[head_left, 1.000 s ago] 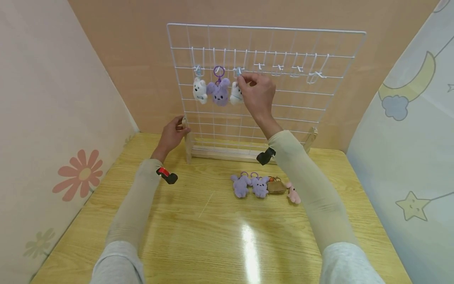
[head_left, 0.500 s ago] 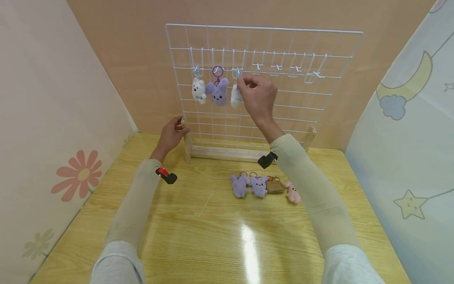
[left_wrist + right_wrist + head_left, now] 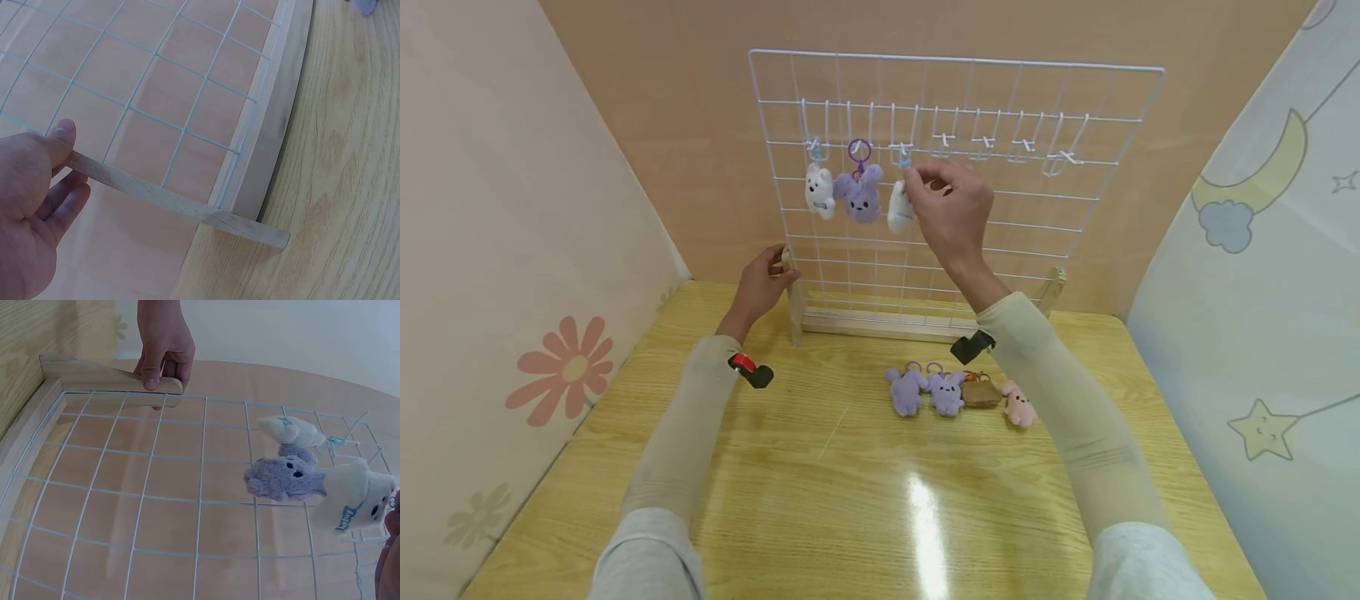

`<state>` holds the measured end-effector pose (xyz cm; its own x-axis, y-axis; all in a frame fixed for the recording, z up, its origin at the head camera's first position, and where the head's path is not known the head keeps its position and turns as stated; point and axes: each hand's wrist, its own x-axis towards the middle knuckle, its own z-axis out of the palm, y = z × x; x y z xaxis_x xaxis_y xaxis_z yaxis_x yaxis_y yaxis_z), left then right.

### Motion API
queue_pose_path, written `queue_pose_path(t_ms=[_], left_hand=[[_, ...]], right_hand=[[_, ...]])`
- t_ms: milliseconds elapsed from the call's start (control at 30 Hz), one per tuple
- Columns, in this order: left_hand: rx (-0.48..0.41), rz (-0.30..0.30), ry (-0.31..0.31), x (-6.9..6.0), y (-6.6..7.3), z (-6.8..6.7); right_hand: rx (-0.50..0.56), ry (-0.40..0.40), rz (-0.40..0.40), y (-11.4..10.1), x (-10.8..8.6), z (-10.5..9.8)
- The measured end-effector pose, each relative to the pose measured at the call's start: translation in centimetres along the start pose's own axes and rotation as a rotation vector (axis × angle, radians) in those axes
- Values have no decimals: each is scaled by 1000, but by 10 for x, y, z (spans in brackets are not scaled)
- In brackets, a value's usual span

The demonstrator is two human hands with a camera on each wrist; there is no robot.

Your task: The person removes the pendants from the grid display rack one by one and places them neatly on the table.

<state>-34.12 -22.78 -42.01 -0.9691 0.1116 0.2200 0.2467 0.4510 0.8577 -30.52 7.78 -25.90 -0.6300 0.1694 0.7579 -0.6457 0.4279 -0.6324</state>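
My right hand [image 3: 957, 210] is raised at the white wire grid rack [image 3: 957, 60], its thumb and fingertips pinching a white plush bear keychain [image 3: 900, 208] near its top. The keychain's blue clasp [image 3: 905, 156] is at the third hook; my fingers partly cover the bear. In the right wrist view that bear [image 3: 355, 494] sits beside my fingertips. My left hand [image 3: 760, 287] holds the rack's left wooden upright [image 3: 150, 194], thumb on one side and fingers on the other. On the two hooks to the left hang another white bear keychain [image 3: 820, 192] and a purple plush keychain [image 3: 861, 198].
Several bare white hooks [image 3: 983, 146] continue along the grid to the right. On the wooden table [image 3: 820, 500] below lie two purple plush keychains [image 3: 906, 393], a brown one [image 3: 981, 393] and a pink one [image 3: 1018, 407], near my right forearm.
My right hand has shifted slightly right, and the white bear by it has turned, so its face shows less in the head view. My left hand keeps its place on the upright.
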Motion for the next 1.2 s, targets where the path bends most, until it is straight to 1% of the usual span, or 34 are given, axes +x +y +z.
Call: queue_pose_path(t_ms=[233,500,633,833,1033,1200], left_hand=[[-7,-4,2,-1,0,1],[6,-2,5,-1,1,1],[19,-5,3,-1,1,1],[22,8,9,0,-1,1],[25,14,13,1,-1,2],[25,11,12,1,-1,1]], right_hand=[[-4,-18,-18,-4,-7,-7],[9,-74,-64,-3,-21,-16],[5,-99,-72,-1,-28,-19],[-12,-132,-62,4,-37,-25],[-1,-155,-42,12,-47,-30],[6,-167,-54,19,-59,-33]])
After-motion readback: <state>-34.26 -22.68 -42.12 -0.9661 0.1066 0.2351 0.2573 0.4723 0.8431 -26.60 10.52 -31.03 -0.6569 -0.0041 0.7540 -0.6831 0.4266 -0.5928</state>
